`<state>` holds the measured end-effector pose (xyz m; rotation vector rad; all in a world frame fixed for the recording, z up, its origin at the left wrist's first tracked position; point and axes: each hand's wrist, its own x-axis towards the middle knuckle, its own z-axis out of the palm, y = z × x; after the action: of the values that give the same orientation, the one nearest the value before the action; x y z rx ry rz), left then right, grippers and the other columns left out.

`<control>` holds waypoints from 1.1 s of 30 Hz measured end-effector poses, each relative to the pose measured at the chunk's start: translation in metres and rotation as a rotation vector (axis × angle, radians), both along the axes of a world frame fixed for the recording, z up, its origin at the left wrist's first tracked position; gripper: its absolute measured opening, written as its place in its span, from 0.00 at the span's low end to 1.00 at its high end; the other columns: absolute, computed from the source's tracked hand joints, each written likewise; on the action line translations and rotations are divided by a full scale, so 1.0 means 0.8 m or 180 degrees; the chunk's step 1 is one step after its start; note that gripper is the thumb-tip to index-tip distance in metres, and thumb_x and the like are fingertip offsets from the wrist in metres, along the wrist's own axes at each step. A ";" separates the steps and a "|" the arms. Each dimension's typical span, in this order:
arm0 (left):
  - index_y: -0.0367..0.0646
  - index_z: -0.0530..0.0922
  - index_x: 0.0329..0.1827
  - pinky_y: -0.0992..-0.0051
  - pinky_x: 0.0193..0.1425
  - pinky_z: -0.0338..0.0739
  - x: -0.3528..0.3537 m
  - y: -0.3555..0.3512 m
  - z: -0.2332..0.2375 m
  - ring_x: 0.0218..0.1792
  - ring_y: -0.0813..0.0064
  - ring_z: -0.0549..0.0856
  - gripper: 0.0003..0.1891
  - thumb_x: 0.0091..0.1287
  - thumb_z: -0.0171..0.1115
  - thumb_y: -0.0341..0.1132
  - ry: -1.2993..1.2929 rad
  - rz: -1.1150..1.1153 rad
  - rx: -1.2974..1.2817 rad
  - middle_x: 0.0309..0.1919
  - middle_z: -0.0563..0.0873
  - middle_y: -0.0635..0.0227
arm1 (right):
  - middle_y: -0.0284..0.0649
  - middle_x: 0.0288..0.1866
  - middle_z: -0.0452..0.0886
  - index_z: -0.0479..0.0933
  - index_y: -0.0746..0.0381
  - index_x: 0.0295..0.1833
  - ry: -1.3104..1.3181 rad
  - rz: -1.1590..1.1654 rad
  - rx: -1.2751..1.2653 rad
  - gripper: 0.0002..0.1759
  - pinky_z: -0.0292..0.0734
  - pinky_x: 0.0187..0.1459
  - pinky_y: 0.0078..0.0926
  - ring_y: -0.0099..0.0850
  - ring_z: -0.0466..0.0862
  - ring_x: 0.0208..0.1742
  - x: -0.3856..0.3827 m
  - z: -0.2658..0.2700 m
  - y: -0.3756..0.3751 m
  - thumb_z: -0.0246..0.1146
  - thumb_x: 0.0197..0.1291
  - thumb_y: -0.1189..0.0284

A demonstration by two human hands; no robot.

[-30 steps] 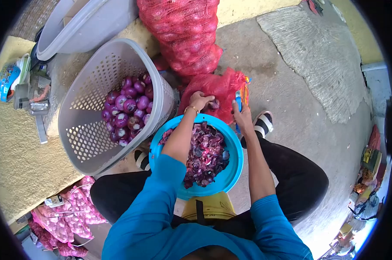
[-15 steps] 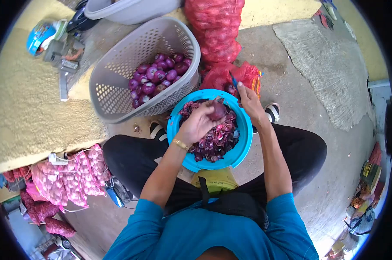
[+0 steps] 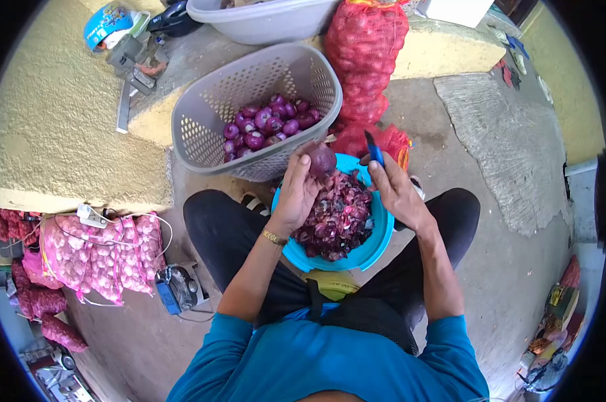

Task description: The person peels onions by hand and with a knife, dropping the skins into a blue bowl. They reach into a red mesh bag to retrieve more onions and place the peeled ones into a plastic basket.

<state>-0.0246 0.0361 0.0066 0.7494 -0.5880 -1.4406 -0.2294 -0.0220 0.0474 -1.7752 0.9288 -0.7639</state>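
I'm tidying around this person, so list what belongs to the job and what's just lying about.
In use:
left hand, holding a red onion
right hand, holding a blue-handled knife
blue basin of peelings
grey basket of onions
low red net sack, probably

Seemingly lying about:
pink net bags
white power strip
grey tub

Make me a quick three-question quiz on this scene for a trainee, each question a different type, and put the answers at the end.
1. True or false: the left hand has an onion in its grip.
2. Fill in the blank: the right hand holds a blue-handled ____.
3. Multiple choice: what colour is the perforated basket that holds the purple onions?
A) Blue
B) Grey
C) Red

Key: 1. True. 2. Knife. 3. B.
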 end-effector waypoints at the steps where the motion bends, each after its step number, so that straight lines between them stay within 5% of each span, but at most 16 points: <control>1: 0.45 0.64 0.68 0.75 0.51 0.79 -0.001 0.006 -0.004 0.52 0.74 0.82 0.21 0.81 0.45 0.47 -0.0258 0.0087 -0.0027 0.64 0.75 0.61 | 0.41 0.28 0.74 0.72 0.65 0.52 0.0014 0.0005 0.0059 0.14 0.73 0.33 0.35 0.33 0.78 0.29 0.003 -0.004 0.010 0.52 0.77 0.64; 3: 0.47 0.64 0.66 0.77 0.45 0.76 -0.006 0.012 -0.009 0.46 0.78 0.80 0.20 0.81 0.43 0.49 -0.0358 0.0117 0.0103 0.61 0.76 0.63 | 0.52 0.28 0.76 0.71 0.66 0.48 0.0691 -0.0024 -0.1339 0.10 0.73 0.33 0.42 0.49 0.79 0.31 0.006 -0.012 0.022 0.56 0.74 0.69; 4: 0.47 0.63 0.67 0.77 0.45 0.76 -0.008 0.013 -0.011 0.46 0.79 0.79 0.20 0.81 0.43 0.50 -0.0396 0.0065 0.0146 0.60 0.76 0.64 | 0.59 0.28 0.75 0.68 0.66 0.44 0.0931 -0.0005 -0.1132 0.09 0.72 0.34 0.49 0.58 0.78 0.35 0.008 -0.016 0.034 0.58 0.70 0.72; 6: 0.47 0.62 0.67 0.78 0.45 0.75 -0.012 0.014 -0.012 0.45 0.79 0.78 0.21 0.81 0.42 0.50 -0.0448 0.0011 0.0185 0.59 0.77 0.65 | 0.58 0.27 0.75 0.68 0.66 0.44 0.0955 -0.0077 -0.1205 0.09 0.72 0.33 0.51 0.58 0.79 0.34 0.016 -0.036 0.048 0.59 0.70 0.72; 10: 0.47 0.52 0.69 0.81 0.46 0.75 -0.023 0.019 -0.012 0.46 0.83 0.76 0.31 0.73 0.63 0.38 -0.1370 -0.0309 0.0084 0.59 0.73 0.66 | 0.58 0.29 0.76 0.65 0.66 0.41 0.1042 -0.0225 -0.1098 0.09 0.73 0.33 0.53 0.58 0.80 0.34 0.019 -0.042 0.056 0.59 0.68 0.75; 14: 0.45 0.54 0.69 0.81 0.46 0.75 -0.029 0.016 -0.021 0.44 0.84 0.77 0.31 0.72 0.64 0.41 -0.1501 -0.0286 0.0035 0.58 0.73 0.67 | 0.59 0.34 0.78 0.64 0.67 0.40 0.1201 -0.0311 -0.1034 0.08 0.75 0.34 0.52 0.59 0.80 0.35 0.014 -0.039 0.060 0.58 0.66 0.77; 16: 0.37 0.58 0.66 0.65 0.63 0.73 -0.025 0.018 -0.018 0.59 0.64 0.78 0.30 0.72 0.64 0.41 -0.2636 -0.0181 -0.0041 0.56 0.74 0.52 | 0.58 0.34 0.78 0.64 0.67 0.40 0.1231 -0.0395 -0.1013 0.08 0.75 0.35 0.51 0.59 0.80 0.35 0.016 -0.037 0.064 0.57 0.66 0.77; 19: 0.33 0.63 0.62 0.60 0.58 0.74 -0.026 0.020 -0.003 0.53 0.51 0.82 0.29 0.72 0.61 0.48 -0.3626 -0.0055 -0.0073 0.49 0.79 0.42 | 0.58 0.34 0.78 0.64 0.66 0.41 0.1302 -0.0532 -0.1028 0.07 0.77 0.35 0.50 0.58 0.81 0.34 0.019 -0.041 0.070 0.57 0.66 0.77; 22: 0.32 0.64 0.61 0.57 0.52 0.76 -0.033 0.022 -0.003 0.46 0.44 0.84 0.28 0.73 0.59 0.49 -0.3600 0.0108 -0.0049 0.44 0.82 0.38 | 0.57 0.33 0.78 0.64 0.66 0.41 0.1341 -0.0547 -0.1079 0.07 0.78 0.35 0.49 0.57 0.82 0.34 0.021 -0.052 0.073 0.57 0.64 0.78; 33: 0.33 0.65 0.60 0.59 0.45 0.78 -0.031 0.047 -0.024 0.39 0.49 0.86 0.28 0.73 0.59 0.50 -0.3509 0.0364 0.0102 0.40 0.84 0.45 | 0.60 0.28 0.78 0.65 0.67 0.42 0.1036 -0.0460 -0.0886 0.07 0.77 0.31 0.51 0.58 0.81 0.31 0.019 -0.112 0.082 0.56 0.64 0.78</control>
<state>-0.0495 0.0733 -0.0125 1.5758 -1.3188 -0.8300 -0.2145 0.0437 -0.0424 -2.1371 1.2238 -0.7348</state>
